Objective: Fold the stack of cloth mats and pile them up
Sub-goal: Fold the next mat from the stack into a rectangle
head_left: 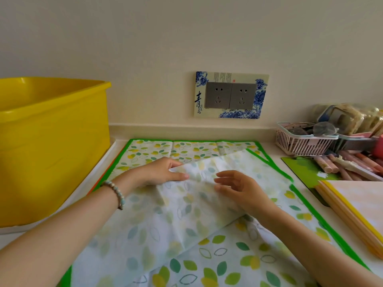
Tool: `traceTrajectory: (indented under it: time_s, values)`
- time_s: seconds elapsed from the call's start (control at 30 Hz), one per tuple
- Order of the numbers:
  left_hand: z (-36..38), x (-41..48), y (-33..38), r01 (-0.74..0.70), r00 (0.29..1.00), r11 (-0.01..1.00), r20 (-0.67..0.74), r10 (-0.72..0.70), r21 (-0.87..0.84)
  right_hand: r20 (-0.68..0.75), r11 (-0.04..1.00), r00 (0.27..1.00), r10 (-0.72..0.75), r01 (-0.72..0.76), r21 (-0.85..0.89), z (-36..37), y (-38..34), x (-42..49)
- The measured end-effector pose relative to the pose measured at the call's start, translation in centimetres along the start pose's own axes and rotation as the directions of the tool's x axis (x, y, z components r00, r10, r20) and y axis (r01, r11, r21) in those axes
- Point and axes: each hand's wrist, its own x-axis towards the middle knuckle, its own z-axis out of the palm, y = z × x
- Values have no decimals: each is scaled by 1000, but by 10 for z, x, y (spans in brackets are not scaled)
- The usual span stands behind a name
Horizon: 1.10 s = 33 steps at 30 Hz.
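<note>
A cloth mat (228,264) with green and yellow leaves and a bright green border lies spread on the counter. Part of it is turned over, so its pale underside (165,220) faces up across the middle. My left hand (159,172) pinches the near edge of that turned-over part between thumb and fingers. My right hand (238,187) rests on the pale underside just to the right, fingers apart and holding nothing. A stack of folded mats (356,206) with yellow and orange edges sits at the right.
A big yellow plastic tub (51,141) stands at the left on a white tray (97,172). A pink basket (304,141) with glasses, packets and several pens crowds the back right. A wall socket plate (231,95) is behind the mat.
</note>
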Motion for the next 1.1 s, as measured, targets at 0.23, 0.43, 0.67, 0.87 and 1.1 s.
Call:
traceTrajectory:
  time_s: [0.23,0.43,0.67,0.87,1.1]
  values:
    - [12,-16,-8,-131,897,877,-432,-94,-463,-93,981,986,137,-121,152,-11,-8,-4]
    - [37,-17,-4,-51,833,815,-474,-284,-577,311,757,913,264,-395,520,-7,-14,-7]
    - [46,-22,5,105,867,875,-388,-314,-473,254,882,908,334,-396,256,-19,-9,-6]
    - [34,-54,-4,110,906,991,-403,-129,-71,247,895,890,383,-424,141,-28,-9,-5]
    - [41,-105,-8,-154,973,900,-94,209,408,202,920,905,375,-391,43,-33,-9,-7]
